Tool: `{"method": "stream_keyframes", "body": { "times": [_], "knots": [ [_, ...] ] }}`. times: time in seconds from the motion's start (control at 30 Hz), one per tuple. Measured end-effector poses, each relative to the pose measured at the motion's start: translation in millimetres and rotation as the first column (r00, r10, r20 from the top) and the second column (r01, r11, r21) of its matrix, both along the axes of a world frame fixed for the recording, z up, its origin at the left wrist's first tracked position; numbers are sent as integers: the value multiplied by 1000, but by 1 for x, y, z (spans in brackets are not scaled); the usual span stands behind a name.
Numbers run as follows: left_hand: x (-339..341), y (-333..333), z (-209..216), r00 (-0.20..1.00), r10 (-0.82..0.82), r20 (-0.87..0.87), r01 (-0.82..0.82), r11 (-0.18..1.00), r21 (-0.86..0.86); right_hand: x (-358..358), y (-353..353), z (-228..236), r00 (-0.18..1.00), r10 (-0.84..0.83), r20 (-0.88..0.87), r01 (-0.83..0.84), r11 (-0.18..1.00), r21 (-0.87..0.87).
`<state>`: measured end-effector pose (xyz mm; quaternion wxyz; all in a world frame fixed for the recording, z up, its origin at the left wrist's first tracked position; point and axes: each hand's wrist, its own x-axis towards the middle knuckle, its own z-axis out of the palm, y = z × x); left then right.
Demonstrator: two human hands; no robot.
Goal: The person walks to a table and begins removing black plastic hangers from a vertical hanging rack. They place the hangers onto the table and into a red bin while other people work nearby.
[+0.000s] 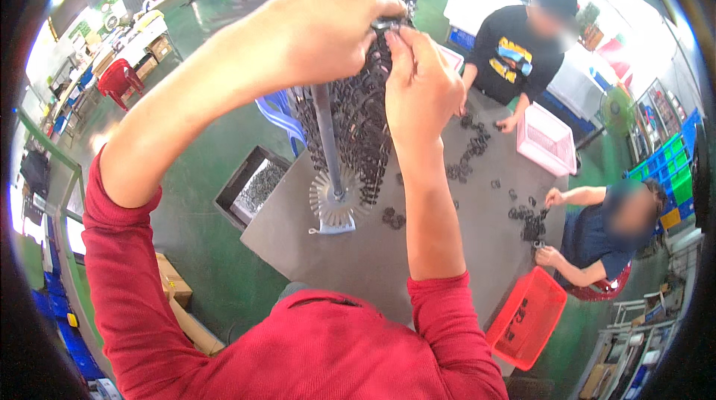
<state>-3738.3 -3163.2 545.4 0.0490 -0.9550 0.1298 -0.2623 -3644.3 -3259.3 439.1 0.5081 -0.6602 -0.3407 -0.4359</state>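
Note:
In front of me a grey upright pole (324, 131) carries dense hanging strings of small black curved parts (362, 127). Both hands are raised to the top of this rack. My left hand (332, 23) reaches across from the left, its fingers curled at a small dark ring-like part (385, 25). From the right, my right hand (426, 86) pinches the same part between thumb and forefinger. The fingertips partly cover it, so its exact kind does not show. A round slotted disc (319, 192) surrounds the pole's foot on the table.
Loose black parts (459, 170) lie scattered over the grey table (358, 258). Two people (514, 53) work across and to the right. A pink basket (547, 139), a red basket (528, 318), a black bin (253, 183) and a blue chair (282, 120) stand around it.

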Motion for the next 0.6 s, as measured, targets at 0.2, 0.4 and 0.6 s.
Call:
{"method": "stream_keyframes", "body": {
  "times": [0.2,0.4,0.6],
  "knots": [
    [-6,-16,9,999,29,-28,-30,998,-48,22,-7,2,669,701,-246,-632,711,309],
    [-16,-32,-1,995,21,101,-38,984,173,30,-23,5,475,825,-305,-762,559,326],
    [-13,-11,0,987,126,96,-143,968,208,39,-14,4,296,905,-306,-840,399,367]
  ]
}}
